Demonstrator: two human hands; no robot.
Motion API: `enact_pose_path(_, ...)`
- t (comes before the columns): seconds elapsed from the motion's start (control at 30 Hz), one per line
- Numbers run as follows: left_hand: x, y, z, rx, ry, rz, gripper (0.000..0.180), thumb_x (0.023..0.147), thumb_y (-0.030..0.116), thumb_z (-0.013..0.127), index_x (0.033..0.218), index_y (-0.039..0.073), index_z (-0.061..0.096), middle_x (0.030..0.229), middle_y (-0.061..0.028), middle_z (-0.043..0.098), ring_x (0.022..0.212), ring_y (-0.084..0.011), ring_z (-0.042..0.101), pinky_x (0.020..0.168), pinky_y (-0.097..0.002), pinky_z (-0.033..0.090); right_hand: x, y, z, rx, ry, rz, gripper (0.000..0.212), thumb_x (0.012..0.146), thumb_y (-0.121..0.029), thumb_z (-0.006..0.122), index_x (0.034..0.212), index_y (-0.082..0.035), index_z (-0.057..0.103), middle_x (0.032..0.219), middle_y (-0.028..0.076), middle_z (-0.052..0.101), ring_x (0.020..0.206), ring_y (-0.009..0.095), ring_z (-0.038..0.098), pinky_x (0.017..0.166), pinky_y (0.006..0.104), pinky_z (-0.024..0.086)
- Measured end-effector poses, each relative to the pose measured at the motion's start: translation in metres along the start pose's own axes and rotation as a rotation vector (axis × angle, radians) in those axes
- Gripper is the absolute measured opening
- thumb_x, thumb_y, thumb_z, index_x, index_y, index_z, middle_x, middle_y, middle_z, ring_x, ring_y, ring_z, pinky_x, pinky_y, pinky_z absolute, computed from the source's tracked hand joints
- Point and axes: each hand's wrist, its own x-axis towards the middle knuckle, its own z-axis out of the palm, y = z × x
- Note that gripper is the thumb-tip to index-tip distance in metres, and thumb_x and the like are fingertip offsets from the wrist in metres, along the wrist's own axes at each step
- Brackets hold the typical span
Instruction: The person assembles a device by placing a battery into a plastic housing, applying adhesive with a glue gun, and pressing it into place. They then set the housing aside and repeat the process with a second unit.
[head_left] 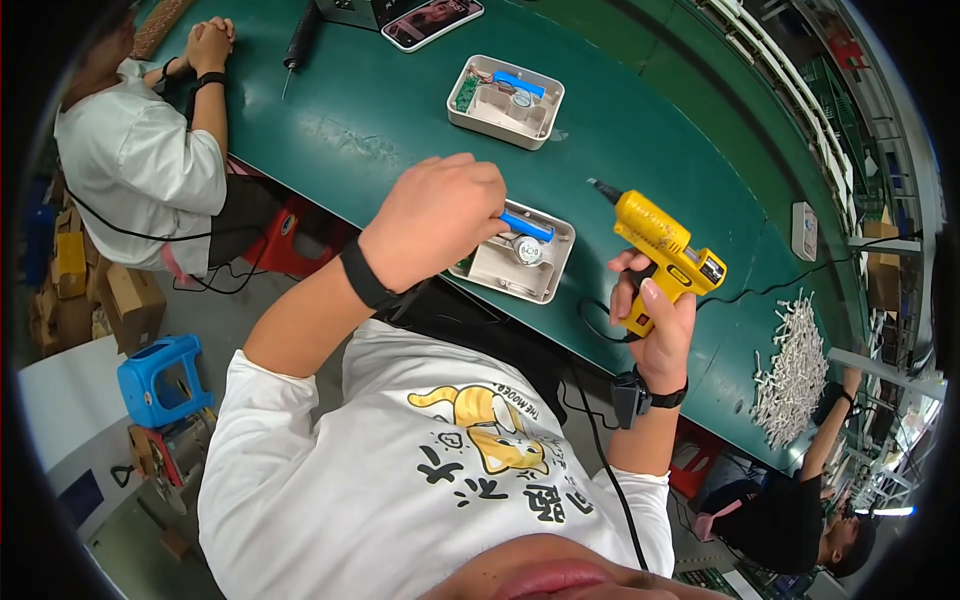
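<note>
My left hand (pixel 437 216) is closed over the left end of an open white plastic case (pixel 540 291), its fingertips gripping the near end of a blue cylindrical battery cell (pixel 527 225). A round silver part (pixel 527 251) sits in that case below the cell; my fingers hide the case's upper left corner. In my right hand (pixel 661 318) is a yellow hot glue gun (pixel 660 245), held by its handle. The gun's dark nozzle points up and left, away from the case and off the table.
Farther back stands a second open white case (pixel 497 127) with a similar cell and green board. A phone (pixel 432 22) and a black screwdriver-like tool (pixel 300 42) lie at the far edge. White small parts are heaped (pixel 790 372) at right. Co-workers sit left and lower right; the gun's cable crosses rightward.
</note>
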Motion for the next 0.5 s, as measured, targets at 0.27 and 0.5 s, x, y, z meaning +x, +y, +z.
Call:
enact_pose_path(0.27, -0.035, 0.011, 0.043, -0.546, 0.483, -0.186, 0.016, 0.089, 0.003, 0.082, 0.094, 0.002, 0.066, 0.114, -0.015, 0.076, 0.101, -0.0276, 0.072, 0.086, -0.0368, 0.057, -0.007, -0.012, 0.033, -0.406, 0.039, 0.255, 0.028, 0.098, -0.021, 0.074, 0.117, -0.001, 0.066, 0.105, 0.008, 0.071, 0.071, 0.009, 0.063, 0.058, 0.0264, 0.054)
enact_pose_path(0.5, -0.032, 0.001, 0.068, -0.53, 0.712, 0.005, 0.025, 0.094, 0.001, 0.078, 0.104, 0.003, 0.055, 0.112, -0.0162, 0.074, 0.093, -0.0322, 0.071, 0.082, -0.04, 0.057, 0.018, -0.009, 0.062, -0.751, -0.067, 0.258, 0.028, 0.099, -0.023, 0.076, 0.113, 0.001, 0.071, 0.089, 0.001, 0.069, 0.076, 0.007, 0.061, 0.062, 0.0263, 0.051)
